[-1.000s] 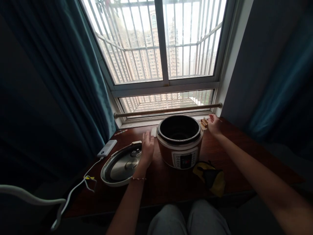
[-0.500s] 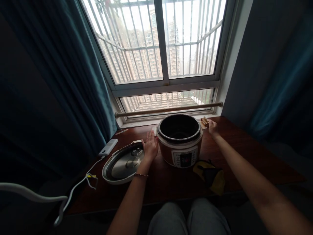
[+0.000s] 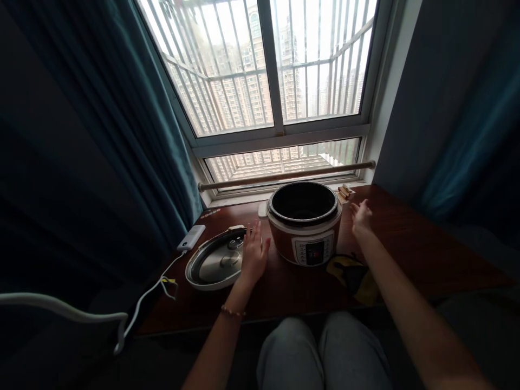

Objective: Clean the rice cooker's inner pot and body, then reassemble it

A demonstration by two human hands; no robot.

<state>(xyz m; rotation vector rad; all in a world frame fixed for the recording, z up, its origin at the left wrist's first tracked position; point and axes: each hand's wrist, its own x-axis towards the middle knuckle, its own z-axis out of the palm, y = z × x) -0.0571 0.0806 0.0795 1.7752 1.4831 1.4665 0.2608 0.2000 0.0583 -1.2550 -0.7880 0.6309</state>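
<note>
A round electric pressure cooker [image 3: 284, 238] with a dark inner pot [image 3: 304, 205] stands uncovered on the table, its front panel facing me. To its left lies the detached lid [image 3: 217, 265], its metal inner side up. My left hand [image 3: 255, 252] is open with fingers extended, over the lid's right edge, between lid and cooker. My right hand [image 3: 361, 218] is also open and holds nothing, just right of the cooker. Small wooden-looking pieces [image 3: 345, 192] sit behind it by the windowsill. A yellow and black cloth item [image 3: 351, 276] lies at the cooker's front right.
A white power strip [image 3: 190, 238] with a white cable [image 3: 154, 284] occupies the table's left side. Behind the table [image 3: 406, 233] a horizontal rod [image 3: 284, 176] crosses the barred window. A blue curtain [image 3: 154, 135] hangs at the left; my knees are below the front edge.
My right hand has let go of the wooden-looking pieces and drawn back toward me, opening. My left hand has come away from the cooker's side. The view has shifted slightly.
</note>
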